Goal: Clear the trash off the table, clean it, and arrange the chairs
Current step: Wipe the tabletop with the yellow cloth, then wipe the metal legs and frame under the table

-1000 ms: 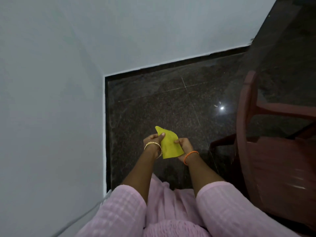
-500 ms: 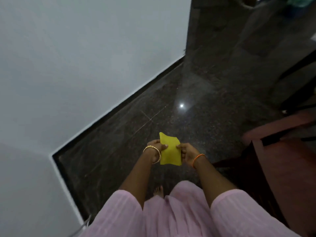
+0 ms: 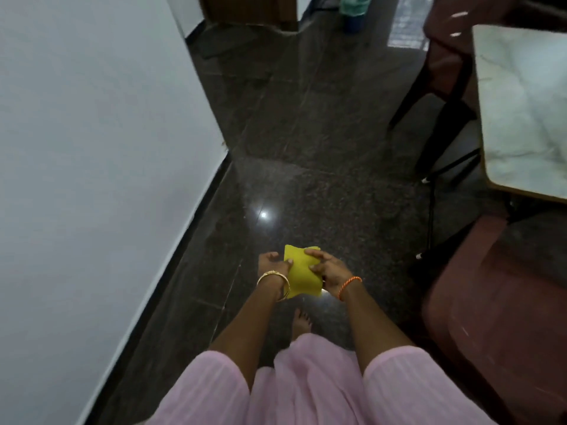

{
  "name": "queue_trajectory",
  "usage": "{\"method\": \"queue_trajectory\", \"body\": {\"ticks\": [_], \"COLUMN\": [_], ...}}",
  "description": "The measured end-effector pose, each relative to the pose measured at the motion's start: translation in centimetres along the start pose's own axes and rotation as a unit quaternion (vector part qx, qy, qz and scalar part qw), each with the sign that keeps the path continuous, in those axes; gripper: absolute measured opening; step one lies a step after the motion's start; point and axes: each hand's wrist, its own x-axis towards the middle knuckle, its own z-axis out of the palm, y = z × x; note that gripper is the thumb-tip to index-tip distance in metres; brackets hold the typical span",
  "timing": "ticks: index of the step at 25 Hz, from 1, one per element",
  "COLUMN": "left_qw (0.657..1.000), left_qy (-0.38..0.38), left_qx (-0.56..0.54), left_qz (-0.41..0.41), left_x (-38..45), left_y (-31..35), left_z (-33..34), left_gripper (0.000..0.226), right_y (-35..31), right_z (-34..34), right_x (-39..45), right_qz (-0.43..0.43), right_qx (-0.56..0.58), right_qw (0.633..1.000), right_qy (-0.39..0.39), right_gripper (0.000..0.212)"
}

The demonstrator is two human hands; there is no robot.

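Change: view has swung right since the earlier frames; the wall corner is gone from sight, and a table edge and a second chair now show at right. Cloth stayed between both hands, now folded squarer, with the right hand lying over its top instead of pinching its edge.
Cloth: yellow cloth (image 3: 302, 276) held out in front of the body over the dark floor (image 3: 306, 148), well apart from the table.
Left hand: left hand (image 3: 271, 265) grips the cloth's left edge, thumb pressed on the yellow face, fingers curled behind. Gold bangle (image 3: 274, 283) on the wrist.
Right hand: right hand (image 3: 326, 268) lies over the cloth's right side, fingers curled across its top, holding it. Orange thread band (image 3: 349, 286) on the wrist.
Table: white marble-look table (image 3: 521, 118) at right edge, only its near corner and part of the top in view.
Chairs: one dark red chair (image 3: 497, 317) at lower right, just beside the person; another chair (image 3: 445, 72) farther off, against the table's far side.
Wall: white wall (image 3: 92, 179) runs along the left, black skirting at its base.
Person: pink sleeves (image 3: 214, 391) and pink dress at bottom; one bare foot (image 3: 300, 323) on the floor below the cloth.
Background: green-and-blue object (image 3: 354, 10) at top, too blurred to name.
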Motion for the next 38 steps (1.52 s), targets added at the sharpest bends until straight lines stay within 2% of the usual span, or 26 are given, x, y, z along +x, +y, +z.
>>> {"method": "queue_trajectory", "body": {"ticks": [2,4,7,11,13,17,21,24,27,30,32,35,37,38], "left_qw": [0.995,0.982,0.965,0.952,0.935,0.886,0.849,0.797,0.766,0.725,0.693,0.681,0.651,0.630], "left_qy": [-0.037,-0.106,-0.197,-0.277,-0.327,-0.409,-0.463,-0.505,-0.531,-0.543,-0.554,-0.554,-0.563,-0.570], "left_qx": [0.070,0.124,0.143,0.121,0.134,0.217,0.256,0.330,0.362,0.422,0.458,0.476,0.506,0.525], "left_qz": [0.061,0.090,0.092,0.056,0.043,0.043,-0.007,-0.025,-0.018,0.032,0.052,0.059,0.058,0.054], "left_x": [2.5,5.1,8.8,13.5,16.4,21.3,23.5,24.6,25.1,25.4,25.9,27.0,27.5,27.6], "left_y": [3.3,6.8,11.6,16.8,19.8,26.5,31.7,34.0,35.2,37.7,39.7,41.8,42.0,41.7], "left_z": [1.8,3.8,8.2,14.9,18.3,23.8,29.4,35.1,41.6,47.8,51.4,56.2,59.0,60.6], "left_gripper": [0.036,0.035,0.018,0.016,0.028,0.029,0.025,0.010,0.005,0.023,0.025,0.017,0.006,0.008], "right_y": [-3.2,-6.3,-10.9,-15.9,-18.3,-24.5,-29.2,-31.7,-33.7,-35.9,-38.1,-41.1,-42.3,-42.5], "right_z": [-0.1,-0.7,-2.2,-4.4,-5.2,-5.5,-8.7,-12.4,-15.4,-18.1,-19.5,-22.0,-23.8,-24.9], "right_x": [1.6,2.8,4.9,9.8,13.0,17.7,19.9,21.9,24.0,26.4,27.6,28.7,29.4,30.0], "right_qz": [0.008,0.004,-0.030,-0.055,-0.056,-0.065,-0.082,-0.108,-0.117,-0.118,-0.139,-0.141,-0.135,-0.126], "right_qx": [0.035,0.078,0.141,0.199,0.232,0.297,0.381,0.457,0.522,0.605,0.639,0.655,0.654,0.656], "right_qw": [0.999,0.996,0.989,0.976,0.962,0.918,0.855,0.805,0.777,0.735,0.706,0.678,0.658,0.634], "right_qy": [0.035,0.045,0.032,0.076,0.131,0.254,0.343,0.362,0.332,0.282,0.272,0.302,0.348,0.389], "right_gripper": [0.049,0.042,0.031,0.035,0.038,0.040,0.045,0.059,0.045,0.037,0.035,0.036,0.038,0.039]}}
